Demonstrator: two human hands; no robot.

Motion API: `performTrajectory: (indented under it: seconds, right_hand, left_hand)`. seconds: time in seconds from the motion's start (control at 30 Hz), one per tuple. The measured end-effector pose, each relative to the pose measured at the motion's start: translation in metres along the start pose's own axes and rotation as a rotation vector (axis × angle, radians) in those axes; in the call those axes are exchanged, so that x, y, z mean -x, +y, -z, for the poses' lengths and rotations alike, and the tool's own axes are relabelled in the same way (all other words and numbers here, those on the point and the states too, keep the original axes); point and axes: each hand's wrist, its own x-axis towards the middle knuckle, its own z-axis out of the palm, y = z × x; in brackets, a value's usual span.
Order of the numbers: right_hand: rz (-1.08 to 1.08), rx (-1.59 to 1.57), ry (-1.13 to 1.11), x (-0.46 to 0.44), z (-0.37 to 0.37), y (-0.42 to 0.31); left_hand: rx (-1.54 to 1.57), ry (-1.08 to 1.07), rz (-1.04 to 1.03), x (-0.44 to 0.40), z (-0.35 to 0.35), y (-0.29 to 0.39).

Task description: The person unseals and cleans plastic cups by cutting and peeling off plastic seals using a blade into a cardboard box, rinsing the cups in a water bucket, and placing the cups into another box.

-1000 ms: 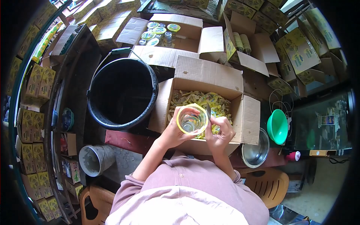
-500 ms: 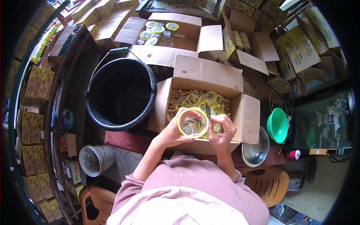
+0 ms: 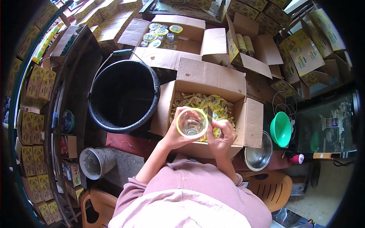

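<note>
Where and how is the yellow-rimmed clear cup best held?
Grip the clear cup around its outer wall, probably from the left, as the left hand does: the cup's round, its mouth faces the camera, and the right hand holds a dark blade by the rim's right.

Dark blade (image 3: pixel 210 114) partly hidden by right fingers (image 3: pixel 226 127).
</note>
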Motion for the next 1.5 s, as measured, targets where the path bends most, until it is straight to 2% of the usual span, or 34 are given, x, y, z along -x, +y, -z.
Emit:
performTrajectory:
  seconds: [0.33, 0.63, 0.73, 0.83, 0.97, 1.07, 1.2, 1.4, 1.5]
  right_hand:
    - [0.004, 0.010, -0.011, 0.011, 0.001, 0.000]
    - [0.037, 0.014, -0.025, 0.006, 0.002, 0.005]
    - [0.044, 0.034, -0.036, 0.002, 0.003, 0.007]
    - [0.024, -0.027, -0.056, -0.002, 0.005, 0.008]
    - [-0.027, -0.021, -0.035, -0.001, 0.006, 0.004]
    - [0.021, 0.013, 0.001, 0.004, 0.003, 0.005]
    - [0.063, 0.082, 0.003, 0.006, 0.001, 0.001]
    - [0.066, 0.101, 0.022, 0.005, 0.001, 0.003]
    - [0.004, 0.056, 0.006, 0.002, 0.003, 0.005]
  left_hand:
    - [-0.007, 0.016, -0.002, 0.001, 0.001, -0.002]
    - [-0.219, -0.095, -0.063, -0.001, 0.008, 0.002]
    - [-0.011, -0.113, 0.027, 0.002, 0.004, 0.000]
    - [-0.061, -0.143, -0.056, 0.000, 0.004, 0.005]
    - [-0.050, -0.095, -0.057, -0.005, 0.005, 0.007]
    - [0.116, 0.021, 0.050, -0.001, 0.000, 0.001]
    - [0.163, 0.036, -0.026, 0.001, -0.004, -0.003]
    - [-0.028, -0.069, 0.003, 0.001, 0.000, -0.002]
    - [0.045, -0.110, -0.029, 0.002, -0.001, 0.001]
